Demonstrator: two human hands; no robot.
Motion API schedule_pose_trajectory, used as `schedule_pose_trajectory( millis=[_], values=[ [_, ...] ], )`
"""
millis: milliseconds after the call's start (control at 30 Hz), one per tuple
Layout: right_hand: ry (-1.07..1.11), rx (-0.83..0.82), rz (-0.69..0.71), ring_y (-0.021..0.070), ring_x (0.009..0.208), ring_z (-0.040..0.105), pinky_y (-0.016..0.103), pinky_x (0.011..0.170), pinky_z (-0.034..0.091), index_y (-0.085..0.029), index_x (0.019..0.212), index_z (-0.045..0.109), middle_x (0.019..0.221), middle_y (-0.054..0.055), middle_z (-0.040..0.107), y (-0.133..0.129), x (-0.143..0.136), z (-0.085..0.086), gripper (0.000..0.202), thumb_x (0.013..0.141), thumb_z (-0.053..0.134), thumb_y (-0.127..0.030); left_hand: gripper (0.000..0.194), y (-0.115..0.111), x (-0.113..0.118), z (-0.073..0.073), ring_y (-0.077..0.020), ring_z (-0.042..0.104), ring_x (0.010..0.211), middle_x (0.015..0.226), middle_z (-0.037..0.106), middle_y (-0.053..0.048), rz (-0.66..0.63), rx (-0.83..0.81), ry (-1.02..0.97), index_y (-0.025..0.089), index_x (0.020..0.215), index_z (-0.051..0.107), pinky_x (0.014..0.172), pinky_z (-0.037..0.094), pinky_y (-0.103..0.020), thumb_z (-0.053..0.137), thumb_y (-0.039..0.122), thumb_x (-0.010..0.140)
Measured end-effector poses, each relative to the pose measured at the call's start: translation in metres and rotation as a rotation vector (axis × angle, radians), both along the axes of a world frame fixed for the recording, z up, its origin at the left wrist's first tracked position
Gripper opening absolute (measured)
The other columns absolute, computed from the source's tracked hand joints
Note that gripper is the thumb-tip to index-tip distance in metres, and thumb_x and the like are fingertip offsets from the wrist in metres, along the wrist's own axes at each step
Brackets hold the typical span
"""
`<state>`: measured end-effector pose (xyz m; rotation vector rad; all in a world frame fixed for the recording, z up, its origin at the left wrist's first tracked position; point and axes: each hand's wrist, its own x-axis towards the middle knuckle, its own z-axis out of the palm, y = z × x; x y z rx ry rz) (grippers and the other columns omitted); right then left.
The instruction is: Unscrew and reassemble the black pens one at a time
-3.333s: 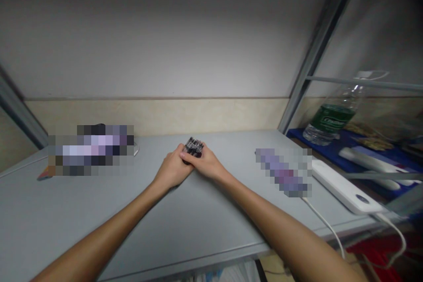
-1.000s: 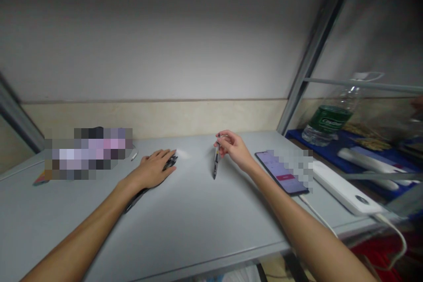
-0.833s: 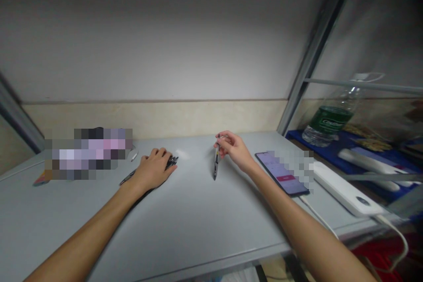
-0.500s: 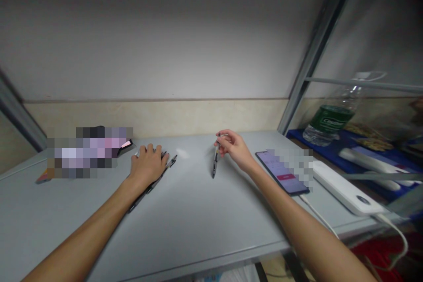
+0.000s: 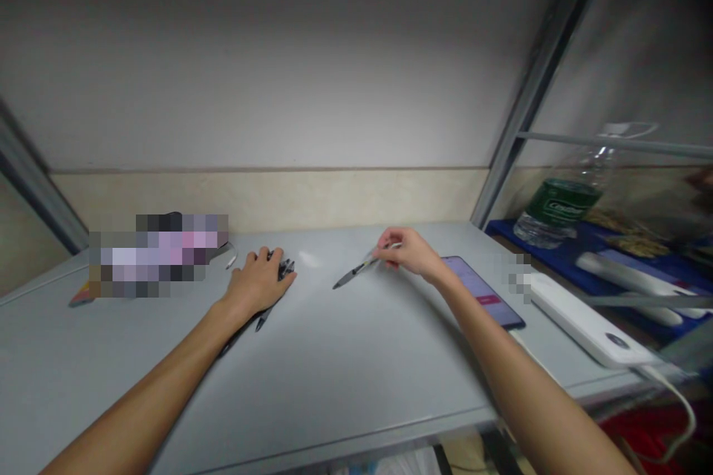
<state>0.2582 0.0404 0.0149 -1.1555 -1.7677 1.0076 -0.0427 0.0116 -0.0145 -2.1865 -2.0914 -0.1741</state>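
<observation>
The right hand (image 5: 406, 252) pinches a pen (image 5: 353, 274) between its thumb and fingertips, with the other fingers curled in. It has the pen near the back end. The long part pokes out past the fingers, and the tip points left and down. I can't tell if the tip touches the desk (image 5: 356, 378) or is just above it.

The left hand (image 5: 256, 283) is palm down on the left side of the desk, with its fingers spread. It lies on top of a bunch of pens (image 5: 287, 269). Some pen ends peek out between the thumb and the first finger. One pen sticks out below the thumb, and another shows beside the left arm (image 5: 167, 386). The rest are hidden under the hand, so I can't tell how many there are.

The pinched pen is in the gap between the two hands, and its tip is apart from the bunch.

The phone (image 5: 484, 289) lies just right of the right hand, and the right arm (image 5: 501, 356) covers part of it. Next to the phone is a long white box (image 5: 584, 323) with a white cord (image 5: 682, 401). Farther right, a bottle (image 5: 562, 200) with a green label is on a blue board (image 5: 501, 231). Off to the left, past the left hand, there is a heap (image 5: 167, 251) too blurred to make out
</observation>
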Motion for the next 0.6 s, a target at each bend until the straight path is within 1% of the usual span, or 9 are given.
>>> schedule_pose_trajectory(
  millis=[67, 100, 167, 200, 300, 400, 467, 533, 600],
  values=[
    [-0.18, -0.095, 0.142, 0.0081, 0.046, 0.049, 0.02, 0.042, 0.037, -0.014, 0.069, 0.055, 0.059, -0.003, 0.053, -0.001, 0.008, -0.002, 0.025, 0.059, 0.074, -0.027, 0.049, 0.0, -0.002, 0.001, -0.0351, 0.045, 0.107, 0.117, 0.05, -0.015, -0.021, 0.001, 0.007, 0.021, 0.116, 0.047, 0.076, 0.044, -0.048, 0.033, 0.054, 0.083],
    [-0.279, -0.15, 0.216, 0.0079, 0.046, 0.048, 0.02, 0.043, 0.036, -0.014, 0.071, 0.058, 0.058, -0.003, 0.053, -0.002, 0.01, -0.003, 0.023, 0.058, 0.073, -0.025, 0.048, 0.0, -0.003, 0.002, -0.0342, 0.045, 0.106, 0.117, 0.049, -0.014, -0.037, 0.003, 0.011, 0.021, 0.117, 0.047, 0.077, 0.044, -0.047, 0.034, 0.052, 0.084],
    [-0.457, -0.202, 0.315, 0.008, 0.046, 0.046, 0.02, 0.044, 0.034, -0.013, 0.08, 0.063, 0.057, -0.004, 0.053, -0.005, 0.012, -0.004, 0.02, 0.062, 0.068, -0.021, 0.046, 0.0, -0.006, 0.004, -0.032, 0.047, 0.105, 0.118, 0.049, -0.013, -0.074, 0.002, 0.018, 0.021, 0.118, 0.046, 0.08, 0.043, -0.045, 0.036, 0.051, 0.085],
    [-0.516, -0.188, 0.331, 0.0081, 0.047, 0.045, 0.02, 0.045, 0.033, -0.013, 0.082, 0.064, 0.057, -0.003, 0.053, -0.007, 0.012, -0.004, 0.019, 0.065, 0.065, -0.021, 0.046, 0.0, -0.007, 0.004, -0.0311, 0.047, 0.104, 0.118, 0.05, -0.013, -0.092, -0.001, 0.022, 0.021, 0.118, 0.046, 0.081, 0.042, -0.044, 0.037, 0.051, 0.085],
    [-0.566, -0.081, 0.284, 0.0088, 0.052, 0.045, 0.02, 0.048, 0.031, -0.013, 0.079, 0.065, 0.06, -0.002, 0.054, -0.01, 0.01, -0.005, 0.014, 0.072, 0.056, -0.021, 0.047, 0.002, -0.012, 0.005, -0.0305, 0.048, 0.104, 0.119, 0.049, -0.013, -0.126, -0.018, 0.032, 0.021, 0.119, 0.046, 0.081, 0.043, -0.043, 0.038, 0.052, 0.085],
    [-0.561, -0.066, 0.219, 0.0097, 0.051, 0.044, 0.021, 0.048, 0.03, -0.013, 0.081, 0.061, 0.058, -0.001, 0.053, -0.009, 0.009, -0.005, 0.015, 0.078, 0.05, -0.023, 0.048, 0.002, -0.017, 0.006, -0.0316, 0.047, 0.105, 0.121, 0.048, -0.013, -0.142, -0.025, 0.04, 0.022, 0.12, 0.046, 0.077, 0.044, -0.042, 0.038, 0.054, 0.084],
    [-0.548, -0.022, 0.186, 0.0103, 0.053, 0.044, 0.022, 0.05, 0.03, -0.014, 0.081, 0.06, 0.059, -0.001, 0.053, -0.008, 0.008, -0.005, 0.015, 0.079, 0.049, -0.024, 0.049, 0.002, -0.018, 0.006, -0.0324, 0.047, 0.106, 0.121, 0.047, -0.014, -0.145, -0.026, 0.049, 0.023, 0.12, 0.047, 0.075, 0.045, -0.043, 0.038, 0.055, 0.084],
    [-0.511, 0.052, 0.157, 0.0107, 0.058, 0.045, 0.022, 0.053, 0.031, -0.014, 0.081, 0.06, 0.065, 0.0, 0.054, -0.008, 0.007, -0.004, 0.014, 0.079, 0.05, -0.024, 0.05, 0.002, -0.019, 0.007, -0.033, 0.047, 0.106, 0.122, 0.047, -0.014, -0.149, -0.018, 0.047, 0.023, 0.12, 0.047, 0.075, 0.045, -0.045, 0.037, 0.056, 0.084],
    [-0.448, 0.096, 0.124, 0.0107, 0.06, 0.044, 0.022, 0.054, 0.031, -0.015, 0.084, 0.059, 0.067, 0.0, 0.052, -0.008, 0.005, -0.002, 0.017, 0.081, 0.05, -0.028, 0.05, 0.001, -0.017, 0.008, -0.0338, 0.046, 0.108, 0.123, 0.047, -0.014, -0.153, 0.011, 0.033, 0.023, 0.12, 0.048, 0.076, 0.044, -0.047, 0.038, 0.056, 0.084]
  ],
)
